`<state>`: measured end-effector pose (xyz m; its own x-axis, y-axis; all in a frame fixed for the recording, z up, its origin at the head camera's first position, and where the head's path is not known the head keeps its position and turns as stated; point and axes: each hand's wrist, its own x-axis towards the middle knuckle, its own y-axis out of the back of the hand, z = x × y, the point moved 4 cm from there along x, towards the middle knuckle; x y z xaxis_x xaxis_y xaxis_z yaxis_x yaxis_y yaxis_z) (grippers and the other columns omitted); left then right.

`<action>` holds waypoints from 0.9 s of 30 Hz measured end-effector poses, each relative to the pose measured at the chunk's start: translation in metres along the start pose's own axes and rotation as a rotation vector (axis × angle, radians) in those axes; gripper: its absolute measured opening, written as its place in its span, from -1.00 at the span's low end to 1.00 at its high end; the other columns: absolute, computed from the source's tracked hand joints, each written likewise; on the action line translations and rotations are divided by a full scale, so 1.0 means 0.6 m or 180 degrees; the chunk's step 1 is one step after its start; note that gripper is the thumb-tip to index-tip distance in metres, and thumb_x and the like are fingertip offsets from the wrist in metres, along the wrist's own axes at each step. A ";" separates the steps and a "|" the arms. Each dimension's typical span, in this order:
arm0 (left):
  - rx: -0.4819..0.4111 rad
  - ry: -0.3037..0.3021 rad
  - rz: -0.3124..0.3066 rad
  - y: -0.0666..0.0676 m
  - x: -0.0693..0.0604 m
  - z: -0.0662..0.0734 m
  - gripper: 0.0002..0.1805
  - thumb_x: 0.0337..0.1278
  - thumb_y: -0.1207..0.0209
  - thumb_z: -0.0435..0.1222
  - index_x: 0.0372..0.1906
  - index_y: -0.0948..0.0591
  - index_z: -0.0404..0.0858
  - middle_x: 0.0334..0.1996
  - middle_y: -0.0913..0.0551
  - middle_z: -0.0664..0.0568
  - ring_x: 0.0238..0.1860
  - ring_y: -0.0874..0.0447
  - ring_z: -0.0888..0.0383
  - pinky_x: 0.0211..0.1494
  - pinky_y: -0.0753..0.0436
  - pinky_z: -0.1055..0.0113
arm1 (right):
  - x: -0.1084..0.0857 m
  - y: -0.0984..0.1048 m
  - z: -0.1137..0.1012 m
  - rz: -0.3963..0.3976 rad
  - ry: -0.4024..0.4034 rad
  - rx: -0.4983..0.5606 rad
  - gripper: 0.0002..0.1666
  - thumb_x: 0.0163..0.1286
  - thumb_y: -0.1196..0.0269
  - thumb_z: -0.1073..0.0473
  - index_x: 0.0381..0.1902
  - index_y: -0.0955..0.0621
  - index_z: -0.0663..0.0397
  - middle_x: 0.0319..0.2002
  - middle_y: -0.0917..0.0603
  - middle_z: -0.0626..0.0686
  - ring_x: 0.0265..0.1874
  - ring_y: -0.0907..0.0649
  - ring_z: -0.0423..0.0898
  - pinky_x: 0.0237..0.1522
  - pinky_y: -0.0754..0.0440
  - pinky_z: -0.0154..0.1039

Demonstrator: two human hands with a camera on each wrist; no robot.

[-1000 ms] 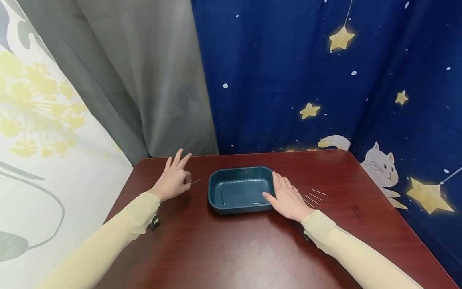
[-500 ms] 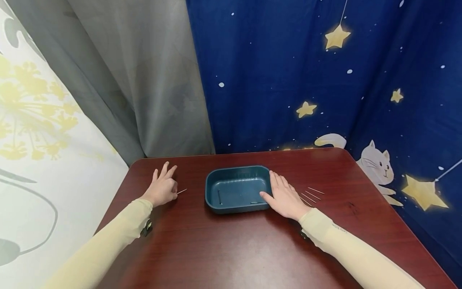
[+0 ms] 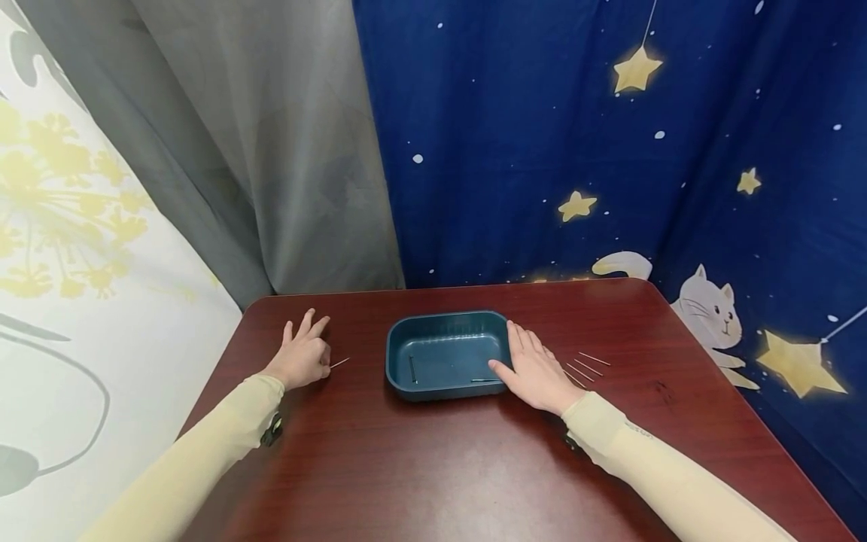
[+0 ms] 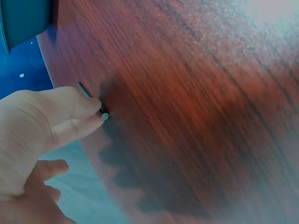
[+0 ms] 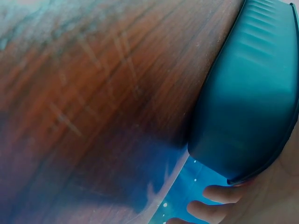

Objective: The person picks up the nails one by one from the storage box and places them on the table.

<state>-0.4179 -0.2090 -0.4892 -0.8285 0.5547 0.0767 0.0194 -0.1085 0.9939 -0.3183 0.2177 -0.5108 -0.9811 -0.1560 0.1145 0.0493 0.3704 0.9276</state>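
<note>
On the left of the table my left hand [image 3: 302, 361] pinches a thin nail [image 3: 340, 362] between thumb and forefinger, other fingers spread. The left wrist view shows the nail [image 4: 105, 115] low over the wood, its flat head just past the fingertips. My right hand [image 3: 537, 370] rests on the right end of a teal tray [image 3: 447, 393], thumb over the rim, fingers along its side. Inside the tray lie one nail [image 3: 413, 369] at the left and another [image 3: 484, 380] near the front right, partly behind the thumb.
Several thin nails [image 3: 589, 367] lie on the table [image 3: 433, 467] to the right of my right hand. Grey and blue star-patterned curtains [image 3: 488, 150] hang behind the table's far edge. A white patterned cloth [image 3: 88, 226] hangs at the left.
My left hand has moved left and lower, away from the tray, with the nail still pinched; in the last half second it has barely shifted. The right hand stays on the tray.
</note>
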 end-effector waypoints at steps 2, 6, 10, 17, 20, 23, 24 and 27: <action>-0.0044 0.0027 -0.0017 0.001 -0.001 -0.002 -0.71 -0.17 -0.50 -0.32 -0.69 -0.60 0.00 0.47 -0.20 -0.38 0.54 0.31 -0.39 0.29 0.20 -0.57 | 0.000 0.000 0.000 0.0004 0.0004 0.0006 0.13 0.48 0.02 -0.43 0.61 0.07 0.23 0.56 -0.10 0.26 0.51 -0.13 0.27 0.37 -0.20 0.31; -0.0113 0.0085 0.0050 0.007 0.003 -0.005 -0.75 -0.14 -0.49 -0.31 -0.63 -0.63 0.01 0.49 -0.15 -0.38 0.54 0.32 -0.40 0.27 0.24 -0.58 | 0.000 -0.001 -0.001 0.0017 0.0004 0.0012 0.09 0.49 -0.06 -0.34 0.61 0.07 0.24 0.55 -0.10 0.27 0.50 -0.14 0.27 0.35 -0.21 0.32; -0.0210 0.0048 0.0328 0.025 0.017 0.003 -0.90 -0.02 -0.43 -0.29 -0.47 -0.70 -0.06 0.50 -0.14 -0.35 0.55 0.28 -0.36 0.29 0.20 -0.57 | 0.000 -0.001 -0.001 0.0019 0.0005 0.0024 0.09 0.49 -0.07 -0.32 0.61 0.07 0.24 0.55 -0.10 0.26 0.50 -0.15 0.27 0.35 -0.21 0.33; -0.0325 -0.0363 0.0885 0.072 0.057 0.076 -0.84 0.19 -0.34 -0.22 -0.16 -0.76 -0.15 0.48 -0.23 -0.25 0.55 0.13 -0.28 0.36 0.06 -0.48 | -0.001 0.001 0.001 0.0003 0.0016 0.0010 0.10 0.49 -0.07 -0.34 0.61 0.07 0.25 0.55 -0.11 0.27 0.50 -0.15 0.27 0.35 -0.22 0.33; -0.0308 -0.0639 0.0917 0.081 0.076 0.119 -0.81 0.18 -0.35 -0.22 -0.10 -0.76 -0.10 0.48 -0.26 -0.18 0.54 0.07 -0.24 0.37 -0.03 -0.44 | -0.001 0.001 0.000 -0.0015 0.0010 0.0008 0.09 0.49 -0.08 -0.32 0.61 0.07 0.26 0.55 -0.11 0.27 0.50 -0.15 0.27 0.36 -0.21 0.32; -0.0146 -0.1059 0.0961 0.080 0.093 0.157 -0.78 0.15 -0.36 -0.25 -0.07 -0.76 -0.06 0.38 -0.40 -0.12 0.46 -0.13 -0.18 0.32 -0.27 -0.31 | -0.001 0.001 -0.002 -0.0032 0.0005 0.0014 0.10 0.49 -0.07 -0.33 0.61 0.07 0.26 0.55 -0.10 0.27 0.50 -0.15 0.27 0.37 -0.20 0.32; -0.0051 -0.1194 0.0966 0.077 0.097 0.168 -0.77 0.14 -0.37 -0.26 -0.07 -0.77 -0.04 0.33 -0.45 -0.11 0.41 -0.20 -0.16 0.27 -0.34 -0.24 | -0.001 0.001 -0.002 -0.0042 0.0003 0.0004 0.10 0.49 -0.06 -0.34 0.61 0.07 0.25 0.56 -0.10 0.26 0.50 -0.14 0.27 0.37 -0.20 0.31; 0.0169 -0.1524 0.0923 0.064 0.107 0.195 -0.75 0.08 -0.42 -0.26 -0.09 -0.79 -0.05 0.13 -0.58 -0.08 0.20 -0.35 -0.09 0.07 -0.49 -0.06 | 0.000 0.002 -0.002 -0.0059 0.0008 0.0000 0.10 0.49 -0.05 -0.34 0.61 0.08 0.25 0.56 -0.08 0.26 0.50 -0.14 0.26 0.37 -0.19 0.31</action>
<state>-0.4048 -0.0809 -0.4369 -0.4387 0.8223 0.3624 0.2470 -0.2774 0.9285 -0.3179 0.2172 -0.5095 -0.9814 -0.1650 0.0982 0.0313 0.3673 0.9296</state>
